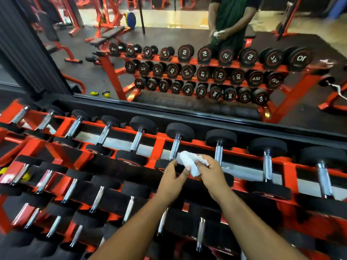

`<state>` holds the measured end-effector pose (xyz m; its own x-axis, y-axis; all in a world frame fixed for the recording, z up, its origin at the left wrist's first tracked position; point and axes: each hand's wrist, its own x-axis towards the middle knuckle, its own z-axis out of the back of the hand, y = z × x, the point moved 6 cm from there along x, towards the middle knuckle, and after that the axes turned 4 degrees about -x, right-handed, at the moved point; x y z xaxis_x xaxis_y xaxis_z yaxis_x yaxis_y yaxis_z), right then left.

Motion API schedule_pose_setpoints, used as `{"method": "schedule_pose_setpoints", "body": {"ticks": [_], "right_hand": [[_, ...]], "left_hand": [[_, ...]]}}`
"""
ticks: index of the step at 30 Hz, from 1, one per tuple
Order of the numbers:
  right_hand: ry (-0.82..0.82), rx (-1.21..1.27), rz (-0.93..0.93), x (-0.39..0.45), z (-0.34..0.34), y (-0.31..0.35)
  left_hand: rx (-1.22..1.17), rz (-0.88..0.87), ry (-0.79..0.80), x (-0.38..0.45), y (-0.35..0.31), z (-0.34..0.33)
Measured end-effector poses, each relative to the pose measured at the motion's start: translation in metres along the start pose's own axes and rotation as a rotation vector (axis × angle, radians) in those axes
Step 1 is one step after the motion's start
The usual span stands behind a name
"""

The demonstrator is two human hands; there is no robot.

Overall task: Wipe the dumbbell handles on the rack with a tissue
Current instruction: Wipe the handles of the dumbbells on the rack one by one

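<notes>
Tissue (189, 161) pinched between left hand (173, 180) and right hand (210, 174), just above rack (159, 143) handles

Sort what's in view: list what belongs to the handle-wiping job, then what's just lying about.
Belongs to the job:
tissue, held between left hand and right hand
dumbbell handles on the top row
red rack

Just lying about:
mirror behind the rack
yellow object at the rack's left edge
</notes>
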<state>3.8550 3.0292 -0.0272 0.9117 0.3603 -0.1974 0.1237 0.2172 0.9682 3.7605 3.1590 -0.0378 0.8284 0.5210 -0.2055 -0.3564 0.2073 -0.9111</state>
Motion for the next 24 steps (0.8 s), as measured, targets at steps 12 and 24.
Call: {"method": "schedule_pose_setpoints", "body": {"ticks": [12,24], "right_hand": [[-0.141,0.044,0.07,-0.112,0.045,0.017],[-0.323,0.071,0.146,-0.192,0.031,0.05]], "left_hand": [[-0.529,0.189,0.123,-0.098,-0.034,-0.002],[-0.481,0.076,0.264,-0.14,-0.032,0.033]]}}
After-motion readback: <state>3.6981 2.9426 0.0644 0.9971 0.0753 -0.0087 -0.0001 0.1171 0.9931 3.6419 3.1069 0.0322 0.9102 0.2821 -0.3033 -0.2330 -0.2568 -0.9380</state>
